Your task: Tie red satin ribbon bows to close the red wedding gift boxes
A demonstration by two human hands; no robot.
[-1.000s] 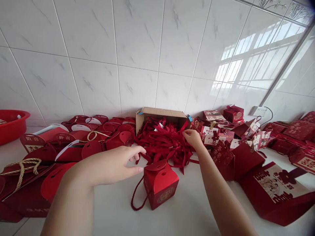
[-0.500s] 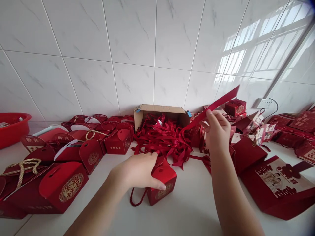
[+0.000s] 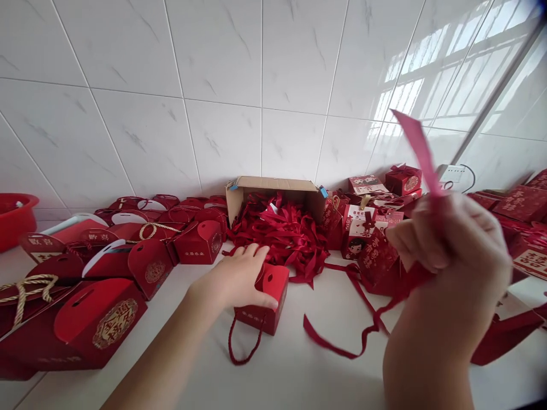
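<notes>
My left hand (image 3: 245, 279) lies over the top of a small red box (image 3: 273, 302), its thumb on the near side and its fingers across the top. A rope handle (image 3: 245, 361) hangs from the box onto the table. Raised at the right, my right hand (image 3: 453, 239) is closed around a red ribbon (image 3: 414, 134). One end of the ribbon sticks up above the fist; below, red ribbon (image 3: 363, 341) curls across the white table. A pile of red ribbons (image 3: 282, 233) spills out of a cardboard box (image 3: 277, 183) near the wall.
Rows of red gift boxes (image 3: 115, 319) with rope handles stand on the left, beside a red basin (image 3: 15, 222). More decorated red boxes (image 3: 361, 225) are heaped at the right. Behind them are a tiled wall (image 3: 222, 136) and a white power strip (image 3: 450, 172).
My right hand has moved right and nearer, pulling the ribbon away from the pile. The small box under my left hand has turned and shifted slightly left.
</notes>
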